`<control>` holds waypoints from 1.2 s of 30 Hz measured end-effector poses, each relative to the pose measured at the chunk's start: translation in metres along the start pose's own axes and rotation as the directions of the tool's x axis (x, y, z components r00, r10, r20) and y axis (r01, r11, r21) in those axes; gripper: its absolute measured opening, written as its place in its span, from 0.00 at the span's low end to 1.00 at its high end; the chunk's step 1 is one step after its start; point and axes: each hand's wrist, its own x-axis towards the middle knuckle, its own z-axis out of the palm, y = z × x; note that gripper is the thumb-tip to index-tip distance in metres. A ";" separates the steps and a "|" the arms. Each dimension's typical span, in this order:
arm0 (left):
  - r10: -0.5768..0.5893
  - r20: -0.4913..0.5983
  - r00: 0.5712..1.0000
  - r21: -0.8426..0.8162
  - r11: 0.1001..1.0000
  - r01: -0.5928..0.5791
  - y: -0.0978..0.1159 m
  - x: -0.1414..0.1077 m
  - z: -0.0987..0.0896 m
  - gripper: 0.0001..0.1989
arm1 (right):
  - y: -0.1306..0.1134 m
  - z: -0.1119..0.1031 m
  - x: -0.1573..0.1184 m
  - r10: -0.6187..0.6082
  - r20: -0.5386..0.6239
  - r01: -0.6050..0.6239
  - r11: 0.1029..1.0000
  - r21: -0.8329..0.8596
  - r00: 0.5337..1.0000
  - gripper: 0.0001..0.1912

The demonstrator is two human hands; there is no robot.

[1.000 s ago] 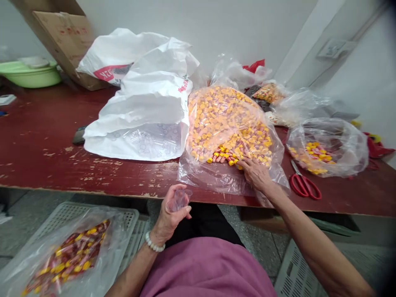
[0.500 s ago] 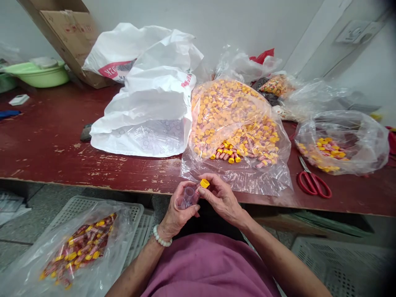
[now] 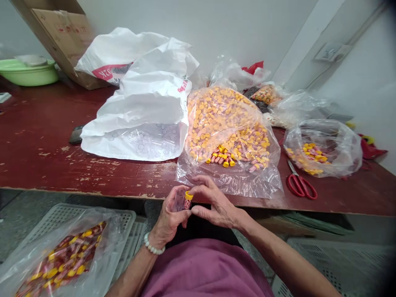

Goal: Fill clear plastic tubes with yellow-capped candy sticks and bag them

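My left hand (image 3: 168, 218), with a white bead bracelet at the wrist, grips a small clear plastic tube (image 3: 180, 200) holding red-and-white sweets. A yellow cap (image 3: 189, 195) sits at the tube's end, pinched by the fingers of my right hand (image 3: 216, 202). Both hands are just in front of the table edge. Beyond them lies a large clear bag (image 3: 227, 128) heaped with yellow-capped tubes, some spilling near its mouth.
A white sack (image 3: 154, 142) holds empty clear tubes. Red scissors (image 3: 300, 185) and a clear bag of capped tubes (image 3: 323, 150) lie on the worn red table (image 3: 40, 156). Below left, another filled bag (image 3: 62, 260) rests on a plastic crate (image 3: 77, 214).
My right hand has left the bag and come back to the left hand. The yellow cap has moved from between my right fingers onto the tube's end.
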 end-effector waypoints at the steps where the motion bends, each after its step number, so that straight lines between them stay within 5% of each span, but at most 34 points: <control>1: -0.007 -0.007 1.000 -0.006 1.000 0.007 0.001 0.000 -0.002 0.27 | 0.013 -0.008 0.003 0.049 -0.070 -0.052 0.997 -0.049 0.996 0.15; 3: -0.023 -0.032 0.999 -0.018 1.000 0.023 0.002 0.000 -0.005 0.28 | 0.045 -0.027 0.008 0.170 -0.287 -0.234 0.950 -0.205 0.943 0.10; 5: -0.034 -0.052 0.998 -0.030 0.999 0.033 0.001 0.000 -0.008 0.28 | 0.082 -0.047 0.011 0.200 -0.501 -0.446 0.781 -0.438 0.842 0.09; 9: -0.005 -0.028 1.000 -0.021 1.000 0.005 -0.003 -0.001 -0.008 0.27 | 0.133 -0.064 0.006 0.213 -0.429 -0.443 0.699 -0.561 0.878 0.09; 15: 0.025 0.043 0.999 0.063 0.998 -0.028 -0.002 -0.001 -0.002 0.28 | 0.148 -0.062 0.004 0.232 -0.451 -0.464 0.719 -0.518 0.862 0.11; 18: 0.025 0.042 0.999 0.113 0.993 -0.029 0.000 -0.002 -0.001 0.27 | 0.135 -0.062 0.004 0.231 -0.531 -0.510 0.721 -0.470 0.815 0.13; 21: 0.026 0.030 0.999 0.186 0.982 -0.031 0.003 -0.002 0.002 0.27 | 0.091 -0.054 0.002 0.261 -0.538 -0.459 0.845 -0.273 0.801 0.13; 25: 0.048 0.043 0.998 0.259 0.964 -0.058 0.005 0.001 0.005 0.26 | 0.006 -0.030 -0.002 0.197 -0.154 -0.185 0.979 0.090 0.968 0.12; 28: 0.103 0.081 0.991 0.341 0.932 -0.125 0.006 0.003 0.007 0.25 | -0.031 -0.014 -0.002 -0.006 -0.008 0.006 0.996 0.085 1.000 0.15; 31: 0.156 0.125 0.980 0.386 0.902 -0.193 0.006 0.003 0.008 0.22 | -0.037 -0.008 -0.001 -0.085 0.046 0.083 0.996 0.030 0.995 0.21; 36: 0.099 0.074 0.992 0.355 0.927 -0.119 0.002 0.002 0.005 0.24 | -0.028 -0.005 -0.003 -0.056 -0.133 0.051 0.998 -0.042 0.990 0.22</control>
